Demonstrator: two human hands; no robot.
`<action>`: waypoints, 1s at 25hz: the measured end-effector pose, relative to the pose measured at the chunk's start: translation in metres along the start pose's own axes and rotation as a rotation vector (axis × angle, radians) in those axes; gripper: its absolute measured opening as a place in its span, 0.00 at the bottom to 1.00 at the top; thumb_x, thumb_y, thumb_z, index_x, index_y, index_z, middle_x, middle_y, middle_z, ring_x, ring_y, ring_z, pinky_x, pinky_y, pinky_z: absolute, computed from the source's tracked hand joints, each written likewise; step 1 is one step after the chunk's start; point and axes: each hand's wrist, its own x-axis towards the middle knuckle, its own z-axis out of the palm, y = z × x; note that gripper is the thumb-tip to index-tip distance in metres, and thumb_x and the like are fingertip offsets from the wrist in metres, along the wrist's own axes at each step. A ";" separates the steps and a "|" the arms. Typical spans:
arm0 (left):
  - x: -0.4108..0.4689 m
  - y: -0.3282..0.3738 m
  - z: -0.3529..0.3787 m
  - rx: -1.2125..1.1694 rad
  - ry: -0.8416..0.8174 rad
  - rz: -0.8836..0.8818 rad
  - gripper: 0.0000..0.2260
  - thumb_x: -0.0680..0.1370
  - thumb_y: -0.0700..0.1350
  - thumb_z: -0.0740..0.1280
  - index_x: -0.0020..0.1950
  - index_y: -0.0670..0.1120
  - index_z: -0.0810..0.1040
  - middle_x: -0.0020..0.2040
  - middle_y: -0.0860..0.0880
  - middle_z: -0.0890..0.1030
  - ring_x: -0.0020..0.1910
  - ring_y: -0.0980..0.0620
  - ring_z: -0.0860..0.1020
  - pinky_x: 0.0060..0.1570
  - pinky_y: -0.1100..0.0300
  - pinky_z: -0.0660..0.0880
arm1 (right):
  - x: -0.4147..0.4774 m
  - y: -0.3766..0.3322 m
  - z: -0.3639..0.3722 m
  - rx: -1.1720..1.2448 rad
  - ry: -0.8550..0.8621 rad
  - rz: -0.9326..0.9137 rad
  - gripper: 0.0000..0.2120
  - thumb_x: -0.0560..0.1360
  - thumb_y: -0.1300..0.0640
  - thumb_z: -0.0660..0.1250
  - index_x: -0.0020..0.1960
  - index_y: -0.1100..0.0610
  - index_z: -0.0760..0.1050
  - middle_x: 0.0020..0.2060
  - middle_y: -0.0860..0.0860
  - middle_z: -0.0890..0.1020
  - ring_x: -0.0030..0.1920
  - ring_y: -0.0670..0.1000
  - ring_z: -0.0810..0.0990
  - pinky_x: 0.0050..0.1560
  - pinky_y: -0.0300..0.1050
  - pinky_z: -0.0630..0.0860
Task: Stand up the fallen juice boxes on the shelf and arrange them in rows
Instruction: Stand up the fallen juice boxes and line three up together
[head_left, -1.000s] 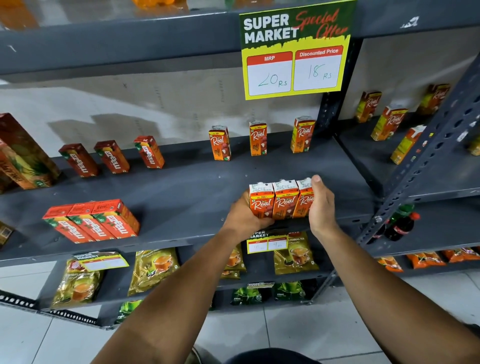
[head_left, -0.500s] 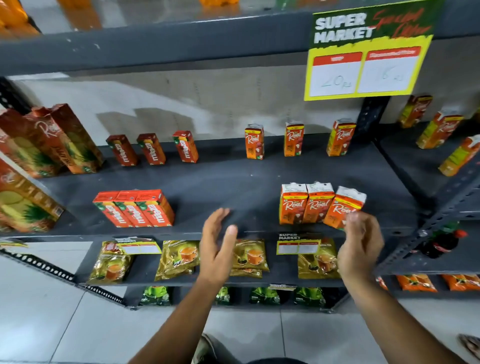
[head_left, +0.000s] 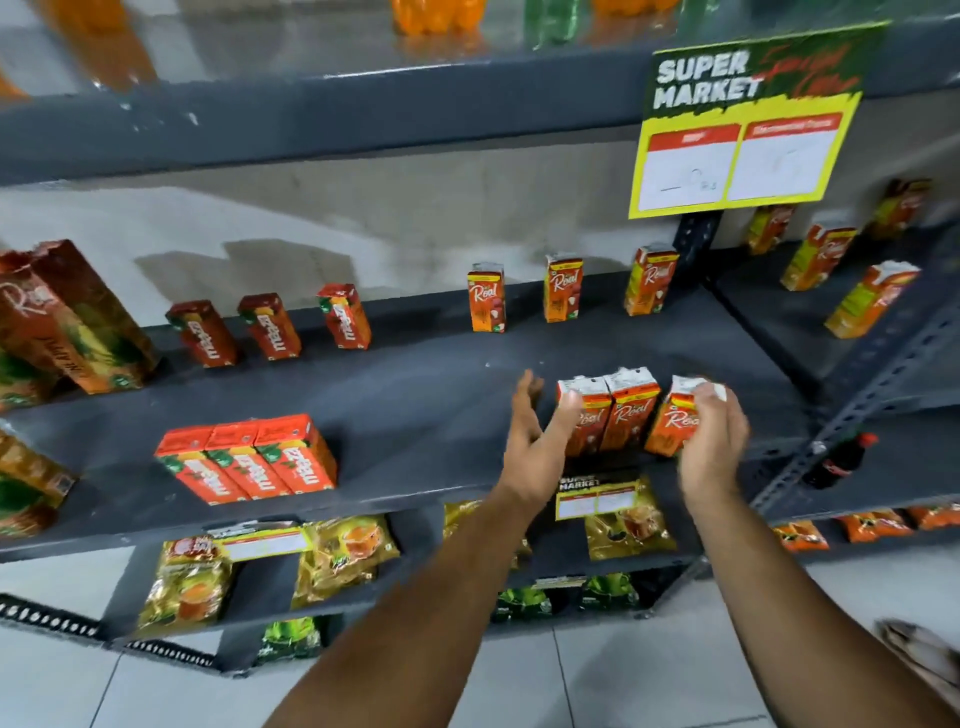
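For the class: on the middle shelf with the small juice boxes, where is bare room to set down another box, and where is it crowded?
The middle shelf is bare between the front red trio and the left hand, and back to the rear red boxes and rear orange boxes. It is crowded front right, where both hands flank the three front orange boxes, the right hand at the tilted one.

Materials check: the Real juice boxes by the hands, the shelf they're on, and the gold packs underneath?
Juice boxes: likely printed coated carton, with sharp folded edges and white gabled tops.
Shelf: looks like grey painted metal, matte, with punched angle posts.
Gold packs: probably plastic or foil film, glossy and crinkled.
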 end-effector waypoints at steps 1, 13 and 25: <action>0.003 -0.003 0.006 -0.064 0.015 -0.036 0.33 0.70 0.68 0.63 0.72 0.60 0.61 0.73 0.50 0.66 0.68 0.52 0.68 0.63 0.59 0.68 | 0.002 0.000 0.003 -0.015 0.008 0.014 0.08 0.73 0.50 0.63 0.36 0.47 0.77 0.29 0.40 0.79 0.32 0.39 0.77 0.32 0.34 0.73; 0.021 -0.007 0.047 -0.209 0.219 -0.103 0.23 0.75 0.63 0.63 0.66 0.55 0.68 0.57 0.52 0.76 0.53 0.52 0.78 0.45 0.62 0.78 | 0.033 0.012 -0.007 0.005 -0.359 0.104 0.12 0.74 0.49 0.60 0.41 0.48 0.81 0.36 0.48 0.84 0.41 0.48 0.83 0.38 0.41 0.78; 0.015 -0.013 0.052 -0.159 0.209 -0.081 0.12 0.76 0.63 0.61 0.55 0.59 0.72 0.54 0.53 0.79 0.51 0.55 0.80 0.39 0.68 0.77 | 0.025 0.006 -0.014 0.011 -0.335 0.068 0.11 0.75 0.48 0.59 0.40 0.48 0.78 0.35 0.46 0.83 0.39 0.47 0.83 0.37 0.39 0.78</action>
